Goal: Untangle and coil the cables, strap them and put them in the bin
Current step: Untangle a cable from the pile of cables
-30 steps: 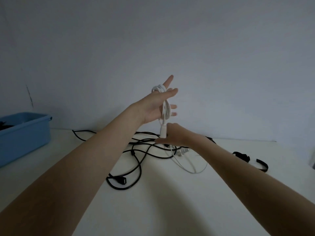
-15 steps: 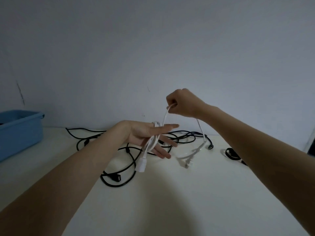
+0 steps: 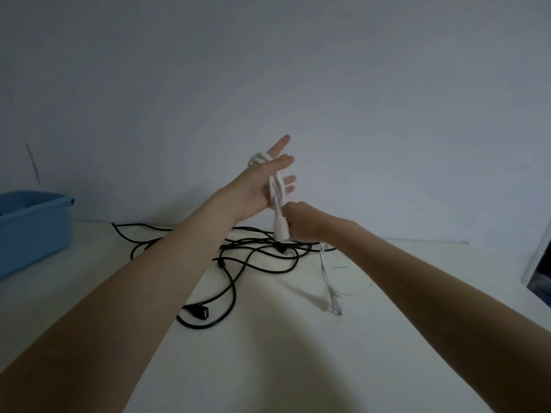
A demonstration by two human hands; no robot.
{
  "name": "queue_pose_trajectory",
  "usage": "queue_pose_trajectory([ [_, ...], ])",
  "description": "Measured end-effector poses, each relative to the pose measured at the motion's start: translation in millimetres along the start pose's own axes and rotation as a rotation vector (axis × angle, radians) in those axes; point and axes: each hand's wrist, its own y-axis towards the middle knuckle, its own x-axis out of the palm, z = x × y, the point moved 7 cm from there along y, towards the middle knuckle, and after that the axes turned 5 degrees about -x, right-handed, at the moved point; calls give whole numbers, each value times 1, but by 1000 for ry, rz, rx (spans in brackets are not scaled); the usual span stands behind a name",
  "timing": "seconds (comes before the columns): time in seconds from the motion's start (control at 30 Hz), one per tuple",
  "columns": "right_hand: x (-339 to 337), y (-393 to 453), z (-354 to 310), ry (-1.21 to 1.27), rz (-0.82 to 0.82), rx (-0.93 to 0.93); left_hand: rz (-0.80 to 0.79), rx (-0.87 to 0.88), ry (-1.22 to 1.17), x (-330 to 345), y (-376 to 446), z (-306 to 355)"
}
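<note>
1. White cable [image 3: 275, 186] is looped in several turns around the raised left hand [image 3: 258, 186], whose fingers are straight and spread, pointing up and to the right.
2. Half a second ago that hand lay low and level over the table; now it is lifted again, palm toward the right hand.
3. Right hand [image 3: 301, 223], earlier raised above the left, has dropped just below it, fingers curled round the cable beside its white plug [image 3: 281, 229].
4. Loose cable end trails down to the table [image 3: 268, 353], its connector [image 3: 334, 302] blurred.
5. Black cables [image 3: 238, 263] lie tangled behind; the blue bin [image 3: 35, 228] sits far left.
</note>
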Motion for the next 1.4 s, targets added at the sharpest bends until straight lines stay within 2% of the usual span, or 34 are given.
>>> queue_pose_trajectory([
  [0.07, 7, 6, -7, -32, 0, -24, 112, -9, 250, -17, 2, -3],
  [0.13, 6, 6, -7, -34, 7, -47, 110, -84, 441, -25, -2, -13],
  [0.23, -10, 1, -11, -112, 30, -86, -6, -218, 643, -19, -13, -28],
  [0.37, -32, -1, -2, -167, 167, -42, -168, -341, 655, -16, -23, -31],
  [0.43, -40, -1, 5, -143, 225, -27, -178, -415, 757, -23, -22, -36],
  [0.5, -39, 1, 7, -101, 201, -20, -37, -384, 986, -35, -18, -34],
  [0.57, -31, 2, 13, -37, 104, 23, 178, -212, 1140, -46, -12, -21],
  [0.6, -26, 1, 19, 15, 72, 64, 278, -135, 1132, -53, -10, -13],
  [0.7, -12, -8, 42, 418, 72, 210, 517, -88, 853, -76, -7, -1],
  [0.77, -10, -13, 48, 726, 144, 252, 557, -98, 683, -82, -12, 0],
  [0.83, -12, -16, 52, 848, 203, 265, 523, -113, 546, -78, -16, -4],
  [1.0, -4, -14, 47, 921, 210, 338, 330, -143, 174, -52, -9, -10],
  [1.13, 16, -15, 44, 899, 146, 438, 158, -138, -162, -24, -9, -3],
  [1.27, 38, -20, 63, 868, 141, 603, 215, 34, -565, -27, -6, 22],
  [1.33, 44, -27, 80, 859, 173, 689, 245, 64, -592, -34, -5, 34],
  [1.4, 46, -32, 91, 742, 97, 749, 278, 57, -527, -43, -6, 40],
])
